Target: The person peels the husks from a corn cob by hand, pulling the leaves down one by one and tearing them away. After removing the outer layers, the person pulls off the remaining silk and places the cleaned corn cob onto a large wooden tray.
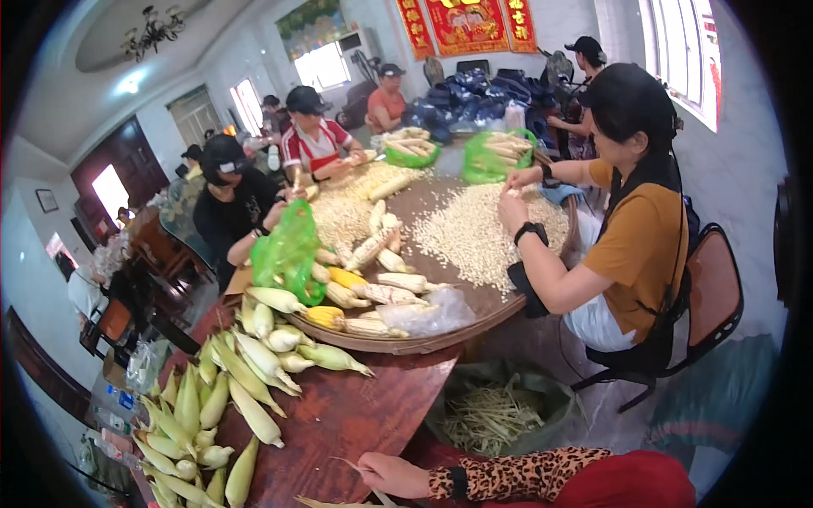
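Note:
My right hand (395,475), in a leopard-print sleeve with a black wristband, is low over the red-brown table. Its fingers are closed on a thin strip of corn husk (347,464). Just below, pale husk leaves (326,503) are cut off by the lower edge, so what they belong to is hidden. My left hand does not show. To the left, a pile of corn ears in green husks (190,415) covers the table's side, and more husked ears (267,360) lie against the round tray.
The wide round tray (406,345) holds loose kernels (474,229), bare cobs (373,247) and green bags (292,254). A husk-filled bag (495,419) stands beside the table. At right a person in mustard (639,229) handles corn; others (229,199) sit across the tray.

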Demonstrator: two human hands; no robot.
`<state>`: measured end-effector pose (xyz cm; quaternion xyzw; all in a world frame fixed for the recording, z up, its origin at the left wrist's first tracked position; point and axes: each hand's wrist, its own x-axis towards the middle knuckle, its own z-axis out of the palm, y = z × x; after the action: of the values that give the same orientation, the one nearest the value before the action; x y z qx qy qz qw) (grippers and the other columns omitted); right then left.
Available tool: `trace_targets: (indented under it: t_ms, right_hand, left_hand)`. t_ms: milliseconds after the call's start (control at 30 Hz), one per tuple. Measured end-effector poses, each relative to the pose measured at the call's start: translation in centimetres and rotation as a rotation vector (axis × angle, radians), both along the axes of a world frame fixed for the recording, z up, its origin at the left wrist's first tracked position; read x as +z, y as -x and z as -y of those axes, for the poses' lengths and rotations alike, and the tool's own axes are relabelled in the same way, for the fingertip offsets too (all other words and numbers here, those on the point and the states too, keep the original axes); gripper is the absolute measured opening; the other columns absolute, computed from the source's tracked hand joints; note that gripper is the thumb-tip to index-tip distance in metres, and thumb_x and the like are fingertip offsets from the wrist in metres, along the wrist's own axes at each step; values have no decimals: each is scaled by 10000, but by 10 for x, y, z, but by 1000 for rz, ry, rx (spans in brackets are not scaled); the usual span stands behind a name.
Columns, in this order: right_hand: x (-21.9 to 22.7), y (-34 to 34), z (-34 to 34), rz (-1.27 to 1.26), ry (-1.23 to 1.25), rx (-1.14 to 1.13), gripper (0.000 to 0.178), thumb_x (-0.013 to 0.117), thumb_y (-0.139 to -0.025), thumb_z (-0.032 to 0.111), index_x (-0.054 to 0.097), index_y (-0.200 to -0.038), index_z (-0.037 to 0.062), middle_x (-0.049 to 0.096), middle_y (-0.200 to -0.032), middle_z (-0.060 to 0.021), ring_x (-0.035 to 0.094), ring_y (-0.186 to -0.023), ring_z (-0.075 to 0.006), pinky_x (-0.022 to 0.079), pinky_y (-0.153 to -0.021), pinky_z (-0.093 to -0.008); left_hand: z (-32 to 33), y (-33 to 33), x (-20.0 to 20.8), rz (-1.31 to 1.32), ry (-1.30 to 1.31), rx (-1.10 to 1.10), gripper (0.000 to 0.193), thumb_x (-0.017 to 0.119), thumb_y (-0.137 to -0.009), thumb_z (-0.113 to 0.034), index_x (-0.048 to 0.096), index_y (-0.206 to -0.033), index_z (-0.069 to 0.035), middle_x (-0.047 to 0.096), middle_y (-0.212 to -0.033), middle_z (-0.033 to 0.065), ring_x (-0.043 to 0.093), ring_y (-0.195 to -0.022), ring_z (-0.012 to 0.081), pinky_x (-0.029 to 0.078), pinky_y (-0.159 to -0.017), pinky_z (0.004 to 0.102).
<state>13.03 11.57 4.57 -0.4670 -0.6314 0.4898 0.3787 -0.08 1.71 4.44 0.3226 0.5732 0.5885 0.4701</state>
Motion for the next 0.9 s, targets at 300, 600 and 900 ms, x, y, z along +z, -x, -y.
trace_targets:
  t_ms: [300,600,900]
  right_hand:
    - [12,17,3,-973,792,-37,92,389,-944,149,446,-935,78,456,-667,11,428,-531,-99,358,-488,-233]
    - [-1,-60,3,-1008,811,104,149,383,-913,100,344,-771,122,330,-588,46,246,-444,-48,198,-402,-214]
    - [45,-29,10,-643,460,102,145,519,-910,241,525,-898,96,416,-660,50,332,-524,-28,246,-449,-186]
  left_hand:
    - [0,-5,18,226,-81,32,630,618,-849,-193,257,-1350,-66,371,-1281,118,412,-1129,249,356,-954,401]
    - [14,94,-15,634,-157,174,564,526,-870,-450,399,-1248,-50,524,-1149,114,499,-1043,285,367,-972,440]
    - [20,82,-29,212,-209,-10,601,594,-864,-320,303,-1302,-29,484,-1143,140,516,-967,243,439,-865,381]
